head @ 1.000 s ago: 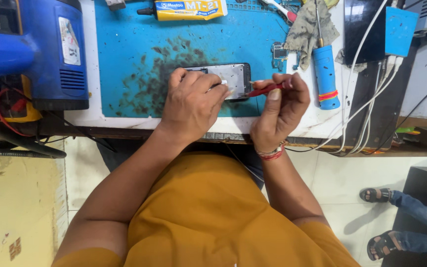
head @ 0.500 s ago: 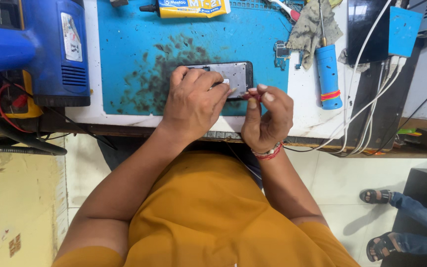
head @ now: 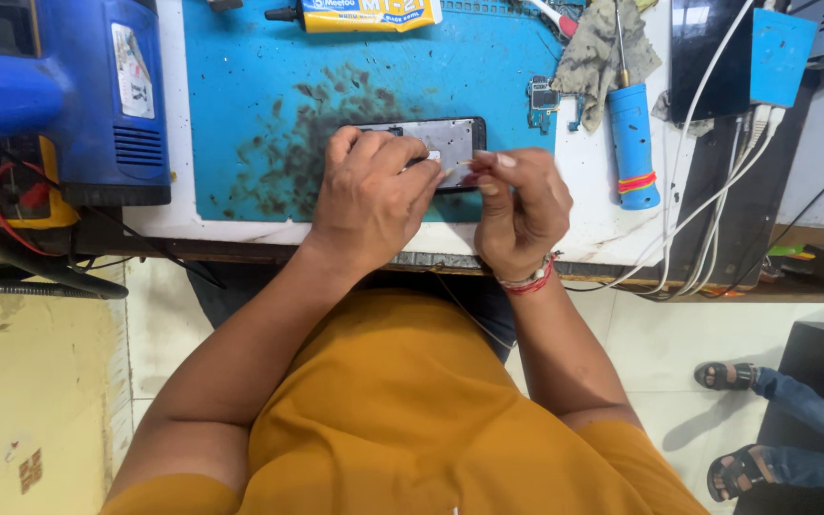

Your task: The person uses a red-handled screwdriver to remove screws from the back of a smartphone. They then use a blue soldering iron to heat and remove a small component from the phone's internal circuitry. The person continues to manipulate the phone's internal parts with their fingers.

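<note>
A dark phone [head: 450, 143] lies flat on the blue work mat [head: 240, 114], near the counter's front edge, within easy reach. It is pinned down by the left hand [head: 369, 195], spread over its near end so it cannot slide. The right hand [head: 517, 205] is pinched at the phone's right end; what is gripped cannot be told. A blue screwdriver [head: 633, 143] is parked toward the right edge, clear of the work.
</note>
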